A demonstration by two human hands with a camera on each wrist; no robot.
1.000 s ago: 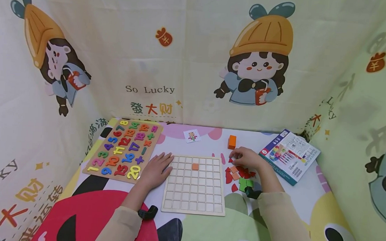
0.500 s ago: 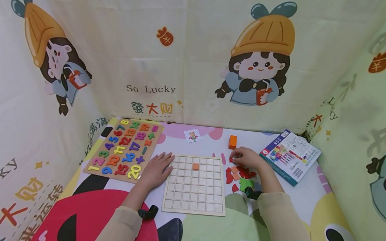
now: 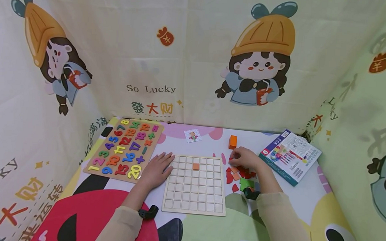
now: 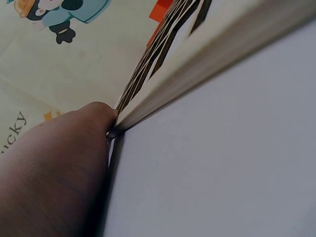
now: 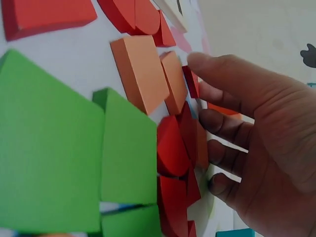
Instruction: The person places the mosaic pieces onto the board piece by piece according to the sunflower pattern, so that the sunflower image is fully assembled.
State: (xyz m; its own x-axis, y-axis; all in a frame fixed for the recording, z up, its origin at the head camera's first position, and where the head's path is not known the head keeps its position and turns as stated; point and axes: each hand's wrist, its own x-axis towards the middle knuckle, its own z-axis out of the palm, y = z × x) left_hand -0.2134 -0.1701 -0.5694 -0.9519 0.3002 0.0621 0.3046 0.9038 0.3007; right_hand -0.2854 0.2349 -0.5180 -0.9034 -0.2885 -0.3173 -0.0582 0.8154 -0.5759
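Note:
My left hand (image 3: 155, 170) lies flat with spread fingers at the left edge of a pale wooden grid board (image 3: 195, 189). Its thumb (image 4: 64, 158) touches the board's edge in the left wrist view. One orange square tile (image 3: 195, 166) sits in the second row of the grid. Right of the board, my right hand (image 3: 245, 158) reaches over a scatter of wooden pieces. Its thumb and index finger pinch a small red block (image 5: 191, 81) in the right wrist view, the other fingers curled. Near it lie green blocks (image 5: 128, 153), an orange block (image 5: 140, 71) and red pieces (image 5: 173, 145).
A number puzzle board (image 3: 111, 176) lies on the left. Behind the grid board is a small picture card (image 3: 192, 136); an orange block (image 3: 233, 142) stands beyond my right hand. A box (image 3: 290, 157) lies to the right, and printed cloth (image 3: 202, 73) walls the table.
My right hand has shifted slightly left, its fingertips covering more of the small red block. The left hand and the grid board stay where they were.

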